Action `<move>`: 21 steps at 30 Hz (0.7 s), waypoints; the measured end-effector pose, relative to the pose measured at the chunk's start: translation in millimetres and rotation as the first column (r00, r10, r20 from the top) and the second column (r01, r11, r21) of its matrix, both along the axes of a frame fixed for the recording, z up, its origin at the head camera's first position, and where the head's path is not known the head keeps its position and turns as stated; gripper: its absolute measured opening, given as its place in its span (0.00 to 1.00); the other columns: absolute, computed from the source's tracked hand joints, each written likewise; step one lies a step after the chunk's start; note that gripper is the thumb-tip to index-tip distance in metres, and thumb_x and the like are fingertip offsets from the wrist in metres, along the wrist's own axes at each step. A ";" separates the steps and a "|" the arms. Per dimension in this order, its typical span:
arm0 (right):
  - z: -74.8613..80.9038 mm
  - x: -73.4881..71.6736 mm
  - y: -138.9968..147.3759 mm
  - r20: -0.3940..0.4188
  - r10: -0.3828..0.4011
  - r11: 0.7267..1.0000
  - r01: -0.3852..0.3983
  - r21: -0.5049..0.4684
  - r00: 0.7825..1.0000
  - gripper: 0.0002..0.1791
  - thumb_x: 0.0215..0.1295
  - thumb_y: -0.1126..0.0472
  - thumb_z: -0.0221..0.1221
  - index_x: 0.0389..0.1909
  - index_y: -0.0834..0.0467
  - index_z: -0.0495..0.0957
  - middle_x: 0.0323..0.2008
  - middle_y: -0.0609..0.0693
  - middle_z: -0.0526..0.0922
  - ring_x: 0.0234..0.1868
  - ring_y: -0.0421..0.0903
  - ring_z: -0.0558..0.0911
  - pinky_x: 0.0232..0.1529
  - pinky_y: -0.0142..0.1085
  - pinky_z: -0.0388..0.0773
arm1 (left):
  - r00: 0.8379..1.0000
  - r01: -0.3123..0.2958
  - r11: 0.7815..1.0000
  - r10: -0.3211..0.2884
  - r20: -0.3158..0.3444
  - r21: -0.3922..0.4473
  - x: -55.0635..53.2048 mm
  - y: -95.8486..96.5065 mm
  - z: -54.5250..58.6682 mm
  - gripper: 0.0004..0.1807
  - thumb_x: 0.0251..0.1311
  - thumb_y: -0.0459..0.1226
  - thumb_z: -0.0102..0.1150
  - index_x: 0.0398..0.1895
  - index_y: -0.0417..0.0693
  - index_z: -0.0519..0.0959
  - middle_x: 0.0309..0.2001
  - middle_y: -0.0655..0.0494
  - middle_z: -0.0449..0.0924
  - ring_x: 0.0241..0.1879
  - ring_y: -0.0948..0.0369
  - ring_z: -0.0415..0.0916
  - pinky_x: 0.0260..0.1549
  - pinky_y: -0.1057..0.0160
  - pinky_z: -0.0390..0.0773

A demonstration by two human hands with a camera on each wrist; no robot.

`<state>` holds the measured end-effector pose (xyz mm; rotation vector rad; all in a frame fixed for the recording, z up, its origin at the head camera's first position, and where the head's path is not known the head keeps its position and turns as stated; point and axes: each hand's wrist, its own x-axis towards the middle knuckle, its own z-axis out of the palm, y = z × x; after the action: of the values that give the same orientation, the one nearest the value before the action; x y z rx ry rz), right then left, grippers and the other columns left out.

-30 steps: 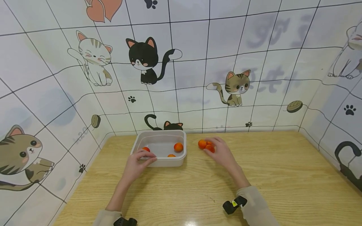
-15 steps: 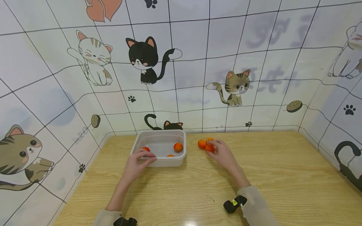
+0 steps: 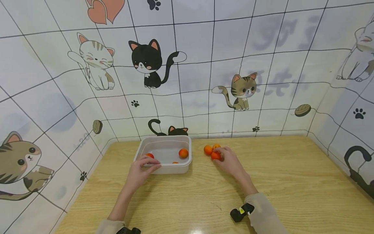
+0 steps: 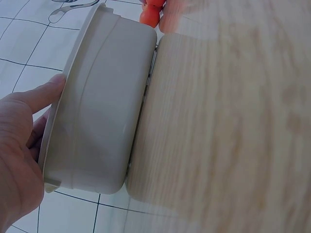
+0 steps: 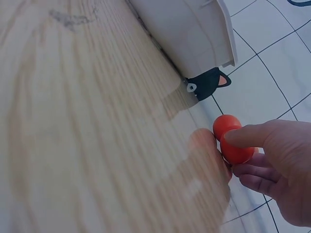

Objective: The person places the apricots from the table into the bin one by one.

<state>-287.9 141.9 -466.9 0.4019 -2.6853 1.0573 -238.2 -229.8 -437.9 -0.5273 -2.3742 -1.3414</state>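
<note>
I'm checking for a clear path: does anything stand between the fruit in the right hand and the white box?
Partly: a second fruit lies left of the held fruit in the right hand; beyond it rises the rim of the white box.

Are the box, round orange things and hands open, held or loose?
White box: open, upright
Three round orange things: showing in the box
Front orange one outside: held
Left orange one outside: loose
Back orange one outside: partly hidden
Left hand: pinching the box's front rim
Right hand: gripping the front orange one
</note>
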 end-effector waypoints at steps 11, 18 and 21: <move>6.2 2.3 -5.3 -0.067 0.003 0.999 -0.006 -0.036 0.998 0.23 0.59 0.64 0.73 0.55 0.62 0.81 0.49 0.60 0.80 0.46 0.55 0.78 0.51 0.51 0.78 | 1.000 -0.009 1.000 0.009 0.002 -0.022 23.5 13.9 30.4 0.03 0.55 0.26 0.72 0.32 0.38 0.87 0.35 0.48 0.84 0.41 0.49 0.79 0.46 0.49 0.78; 12.6 4.2 -9.9 -0.084 0.018 0.997 -0.024 -0.076 0.996 0.23 0.59 0.67 0.72 0.56 0.61 0.80 0.51 0.59 0.79 0.46 0.55 0.80 0.50 0.50 0.80 | 0.999 -0.018 1.000 0.018 0.028 -0.012 15.9 9.8 19.7 0.05 0.54 0.27 0.73 0.32 0.41 0.87 0.36 0.51 0.84 0.42 0.49 0.79 0.46 0.50 0.78; 16.6 5.3 -13.4 -0.117 0.019 0.996 -0.029 -0.085 0.993 0.24 0.58 0.67 0.72 0.56 0.61 0.80 0.50 0.58 0.80 0.45 0.54 0.81 0.49 0.48 0.81 | 0.999 -0.017 1.000 0.018 0.029 -0.012 5.7 3.5 5.8 0.05 0.54 0.31 0.74 0.33 0.46 0.88 0.36 0.56 0.84 0.43 0.53 0.79 0.47 0.49 0.78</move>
<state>-282.6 128.5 -450.3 0.4660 -2.5294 1.1160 -232.4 -226.4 -432.0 -0.4923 -2.4063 -1.3366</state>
